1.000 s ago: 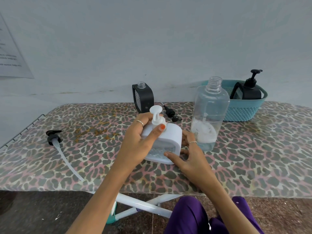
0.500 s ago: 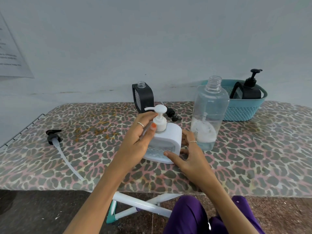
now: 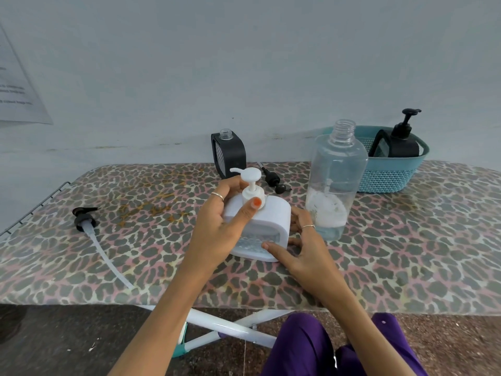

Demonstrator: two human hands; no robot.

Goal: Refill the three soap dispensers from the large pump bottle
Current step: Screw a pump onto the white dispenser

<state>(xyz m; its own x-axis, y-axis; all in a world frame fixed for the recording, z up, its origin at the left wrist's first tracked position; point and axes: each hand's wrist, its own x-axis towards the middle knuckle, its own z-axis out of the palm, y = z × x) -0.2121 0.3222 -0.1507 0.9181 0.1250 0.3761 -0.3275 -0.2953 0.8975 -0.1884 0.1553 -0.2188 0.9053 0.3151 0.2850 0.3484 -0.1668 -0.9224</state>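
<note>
A white soap dispenser [image 3: 271, 221] stands in the middle of the leopard-print table [image 3: 135, 240]. My left hand [image 3: 219, 229] grips the collar of its white pump head [image 3: 250, 180], thumb on the cap. My right hand [image 3: 301, 248] holds the dispenser's lower right side. The large clear bottle [image 3: 334, 180], uncapped with a little liquid at the bottom, stands just right of it. Its black pump with a long white tube [image 3: 92, 229] lies at the left. A black dispenser [image 3: 229, 154] without a cap stands behind, its small black pump [image 3: 273, 180] lying beside it.
A teal basket [image 3: 387, 175] at the back right holds another black dispenser [image 3: 401, 142] with its pump on. A paper sheet [image 3: 16, 85] hangs on the wall at the left. A wire rack edge [image 3: 32, 207] juts from the table's left end.
The white pump head has turned, its spout now pointing left. My left hand's grip shifted around the collar with it. My right hand stays on the dispenser's base.
</note>
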